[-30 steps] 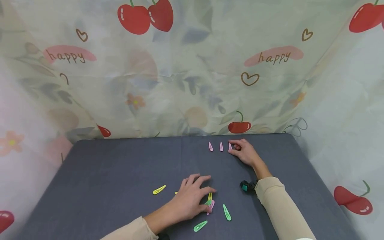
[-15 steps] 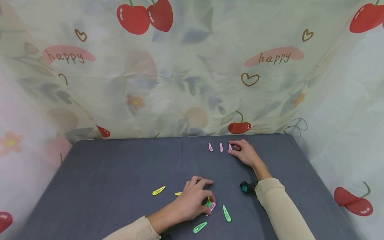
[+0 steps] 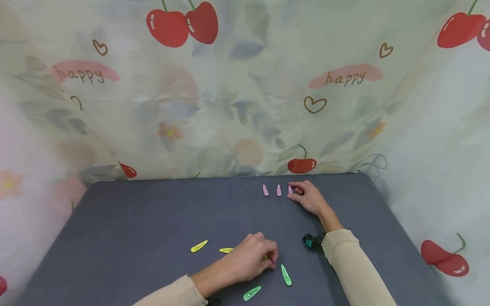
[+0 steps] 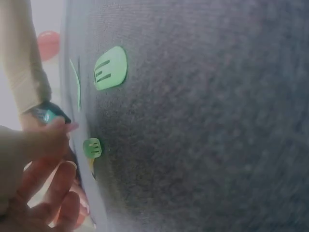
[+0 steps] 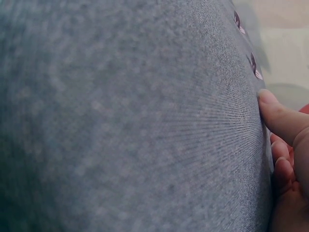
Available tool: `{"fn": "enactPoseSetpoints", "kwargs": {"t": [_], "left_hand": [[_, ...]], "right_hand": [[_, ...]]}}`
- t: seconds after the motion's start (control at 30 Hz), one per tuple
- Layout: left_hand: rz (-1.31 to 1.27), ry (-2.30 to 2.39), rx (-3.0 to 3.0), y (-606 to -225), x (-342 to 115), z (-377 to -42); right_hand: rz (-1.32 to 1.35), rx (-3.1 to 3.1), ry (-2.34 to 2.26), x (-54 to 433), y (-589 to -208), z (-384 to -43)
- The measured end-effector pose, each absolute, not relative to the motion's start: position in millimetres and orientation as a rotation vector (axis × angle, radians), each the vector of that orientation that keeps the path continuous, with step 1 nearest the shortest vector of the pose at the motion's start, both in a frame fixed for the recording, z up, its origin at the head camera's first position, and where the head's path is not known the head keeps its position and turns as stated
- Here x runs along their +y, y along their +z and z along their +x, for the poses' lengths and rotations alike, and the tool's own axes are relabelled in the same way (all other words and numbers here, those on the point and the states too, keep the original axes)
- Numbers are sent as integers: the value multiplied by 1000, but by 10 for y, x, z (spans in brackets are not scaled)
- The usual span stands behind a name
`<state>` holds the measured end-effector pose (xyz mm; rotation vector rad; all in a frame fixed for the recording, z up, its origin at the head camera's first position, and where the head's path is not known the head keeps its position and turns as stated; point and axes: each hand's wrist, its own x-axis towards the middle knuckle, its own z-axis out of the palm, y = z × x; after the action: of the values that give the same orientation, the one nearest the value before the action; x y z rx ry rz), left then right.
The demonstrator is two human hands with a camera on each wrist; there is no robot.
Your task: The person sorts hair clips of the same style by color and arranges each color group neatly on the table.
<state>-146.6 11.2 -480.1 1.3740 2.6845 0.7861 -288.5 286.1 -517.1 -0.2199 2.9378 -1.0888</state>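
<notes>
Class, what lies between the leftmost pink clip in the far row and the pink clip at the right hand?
The row's middle pink clip, apart from both; the head view shows this.

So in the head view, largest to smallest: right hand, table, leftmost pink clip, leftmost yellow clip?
Table
Right hand
Leftmost yellow clip and leftmost pink clip: unsure, yellow looks larger but sits nearer.

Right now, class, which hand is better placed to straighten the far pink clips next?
Likely the right hand: it is at the rightmost pink clip; the left hand is nearer the green clips.
</notes>
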Motion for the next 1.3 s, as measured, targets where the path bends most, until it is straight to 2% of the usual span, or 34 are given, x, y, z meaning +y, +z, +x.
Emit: {"fn": "enactPoseSetpoints", "kwargs": {"t": [0.37,0.57,0.9,1.13,1.3], "left_hand": [[1240,775,2737,-4750,99,-1501],[1265,689,2852,-4759,84,-1582],[1112,487,3089,-4761,36,-1671],[1178,263,3129,-4777,-29,-1686],[1078,347,3057,-4726,-33,-1760]], "right_hand": [[-211,2938,-1096,2842,-5177,-2878],[-206,2940,-1094,2844,-5177,-2878],[-219,2935,-1096,2825,-5150,-2874],[-223,2936,-1091,2815,-5141,-2874],[-224,2939,-1089,2820,-5155,-2867]]}}
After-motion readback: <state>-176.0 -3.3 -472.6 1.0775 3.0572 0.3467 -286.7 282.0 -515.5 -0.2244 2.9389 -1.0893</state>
